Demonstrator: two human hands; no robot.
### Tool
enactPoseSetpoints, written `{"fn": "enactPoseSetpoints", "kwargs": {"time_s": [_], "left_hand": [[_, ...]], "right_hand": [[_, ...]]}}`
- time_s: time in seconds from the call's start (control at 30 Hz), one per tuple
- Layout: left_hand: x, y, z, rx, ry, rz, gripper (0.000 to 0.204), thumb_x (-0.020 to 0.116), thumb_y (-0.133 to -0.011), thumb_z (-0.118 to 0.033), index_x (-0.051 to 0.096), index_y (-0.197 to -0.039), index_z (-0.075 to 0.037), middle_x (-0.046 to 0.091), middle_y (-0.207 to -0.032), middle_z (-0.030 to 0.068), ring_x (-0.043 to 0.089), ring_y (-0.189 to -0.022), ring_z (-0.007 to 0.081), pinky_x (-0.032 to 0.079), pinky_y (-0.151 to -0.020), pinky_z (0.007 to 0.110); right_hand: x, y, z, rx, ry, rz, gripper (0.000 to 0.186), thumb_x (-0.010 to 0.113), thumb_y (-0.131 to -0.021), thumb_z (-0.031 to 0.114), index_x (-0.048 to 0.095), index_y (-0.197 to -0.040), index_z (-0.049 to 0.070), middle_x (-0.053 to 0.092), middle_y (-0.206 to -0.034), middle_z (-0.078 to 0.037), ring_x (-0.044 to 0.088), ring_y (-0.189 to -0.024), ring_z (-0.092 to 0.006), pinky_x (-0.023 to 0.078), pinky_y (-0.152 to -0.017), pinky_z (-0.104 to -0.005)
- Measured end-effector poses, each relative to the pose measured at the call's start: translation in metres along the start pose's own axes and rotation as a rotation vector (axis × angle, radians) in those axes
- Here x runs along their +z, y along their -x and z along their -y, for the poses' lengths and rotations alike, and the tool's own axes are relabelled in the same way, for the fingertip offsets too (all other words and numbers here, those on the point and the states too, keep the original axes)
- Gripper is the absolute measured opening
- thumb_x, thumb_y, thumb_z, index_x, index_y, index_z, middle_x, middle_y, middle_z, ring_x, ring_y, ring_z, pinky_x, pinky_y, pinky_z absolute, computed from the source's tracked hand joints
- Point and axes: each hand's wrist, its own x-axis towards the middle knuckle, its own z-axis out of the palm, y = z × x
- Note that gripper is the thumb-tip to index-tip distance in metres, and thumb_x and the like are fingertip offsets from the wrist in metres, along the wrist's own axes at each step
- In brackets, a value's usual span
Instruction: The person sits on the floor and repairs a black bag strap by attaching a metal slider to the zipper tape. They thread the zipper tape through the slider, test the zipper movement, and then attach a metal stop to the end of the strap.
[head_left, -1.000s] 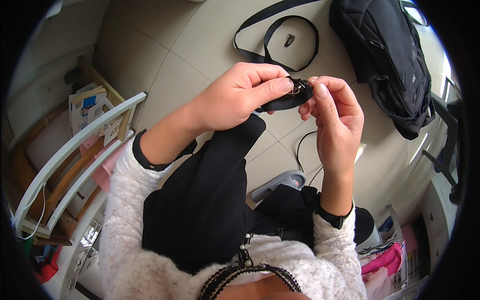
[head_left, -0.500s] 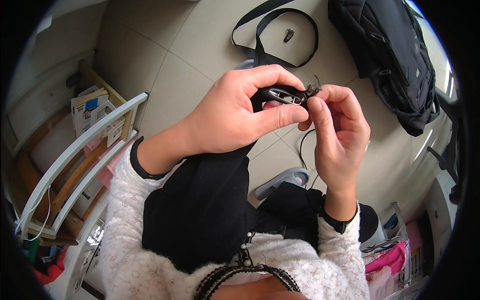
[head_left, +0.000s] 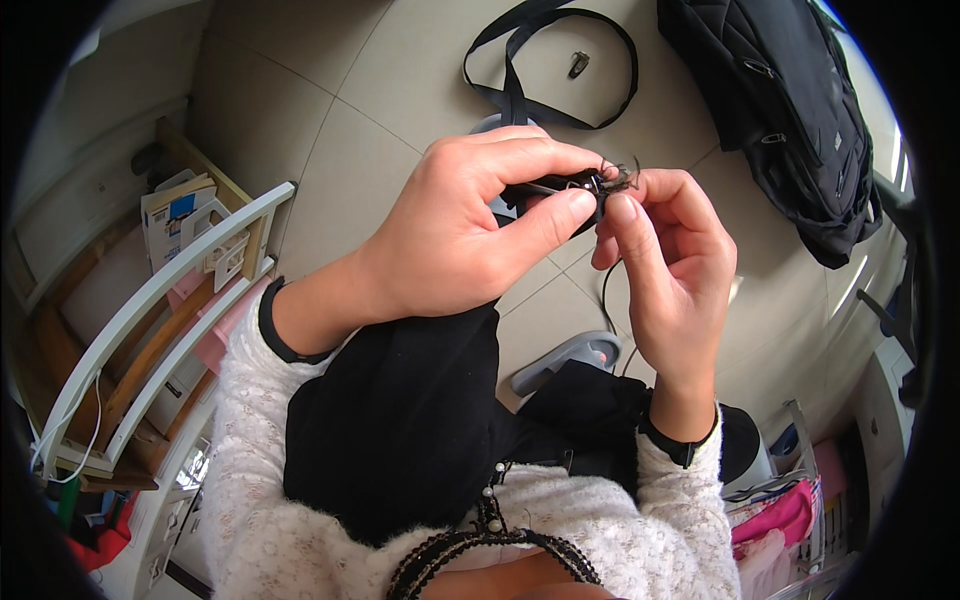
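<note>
My left hand (head_left: 470, 215) is closed round a small black and silver clip (head_left: 575, 184), its thumb and forefinger pressing on the end that points right. Much of the clip lies hidden under the fingers. Dark frayed threads (head_left: 622, 176) stick out past that end. My right hand (head_left: 680, 250) has thumb and forefinger pinched at these threads, the other fingers curled in; what exactly it grips is partly covered. A black webbing strap (head_left: 633, 70) lies looped on the floor beyond my hands and runs back toward the left one.
Inside the strap's loop lies a small metal and black clasp (head_left: 579, 64). A black backpack (head_left: 790, 110) rests at the far right. Grey slippers (head_left: 568, 360) are on the tiled floor below. To the left stands a white rail (head_left: 130, 300) beside books (head_left: 178, 215).
My left thumb and forefinger have closed further over the clip, which has tilted so its open oval side no longer shows. The threads have shifted slightly; my right hand has barely moved.
</note>
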Motion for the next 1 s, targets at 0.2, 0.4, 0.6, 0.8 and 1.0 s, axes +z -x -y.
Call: {"fn": "enactPoseSetpoints", "kwargs": {"time_s": [0.2,0.4,0.6,0.8,1.0], "left_hand": [[-0.001,-0.002,0.003,-0.02,0.07,-0.023,0.022,0.068,-0.093,-0.006,0.073,-0.112,0.003,0.074,-0.099,0.013,0.068,-0.092,0.019,0.054,-0.08,0.031],[0.0,-0.002,0.002,0.017,0.026,-0.02,0.02,0.07,-0.091,-0.005,0.074,-0.109,0.002,0.074,-0.096,0.0116,0.069,-0.092,0.0203,0.054,-0.079,0.031],[-0.003,-0.007,-0.005,0.188,-0.306,-0.002,0.02,0.07,-0.084,0.002,0.074,-0.104,0.001,0.07,-0.088,0.0123,0.065,-0.082,0.0268,0.052,-0.074,0.035],[0.001,-0.01,-0.011,0.221,-0.465,0.081,0.022,0.073,-0.084,0.005,0.071,-0.105,0.004,0.069,-0.092,0.0143,0.065,-0.08,0.0278,0.052,-0.07,0.034],[0.002,-0.007,-0.014,0.201,-0.517,0.142,0.02,0.073,-0.083,0.004,0.07,-0.103,0.004,0.068,-0.09,0.014,0.064,-0.08,0.0296,0.052,-0.07,0.036]], "right_hand": [[0.002,-0.001,-0.003,0.01,-0.044,0.021,0.011,0.063,-0.103,0.008,0.06,-0.106,-0.002,0.063,-0.085,-0.003,0.059,-0.069,-0.0074,0.048,-0.064,-0.0201],[0.007,-0.001,-0.003,0.011,0.017,-0.007,0.01,0.066,-0.1,0.005,0.058,-0.099,-0.002,0.062,-0.081,0.0,0.058,-0.067,-0.0046,0.048,-0.061,-0.0189],[0.005,-0.003,-0.008,-0.058,-0.008,0.006,0.007,0.063,-0.1,0.002,0.058,-0.098,-0.002,0.059,-0.079,0.001,0.055,-0.066,-0.0041,0.043,-0.058,-0.0188],[0.001,0.001,-0.023,-0.156,0.078,-0.026,0.006,0.063,-0.099,0.0,0.057,-0.098,-0.002,0.057,-0.081,0.001,0.052,-0.066,-0.0036,0.042,-0.059,-0.0187],[-0.002,0.01,-0.031,-0.128,0.049,-0.015,0.006,0.064,-0.099,0.0,0.058,-0.099,-0.001,0.059,-0.083,0.0,0.055,-0.069,-0.0042,0.045,-0.062,-0.0187]]}}
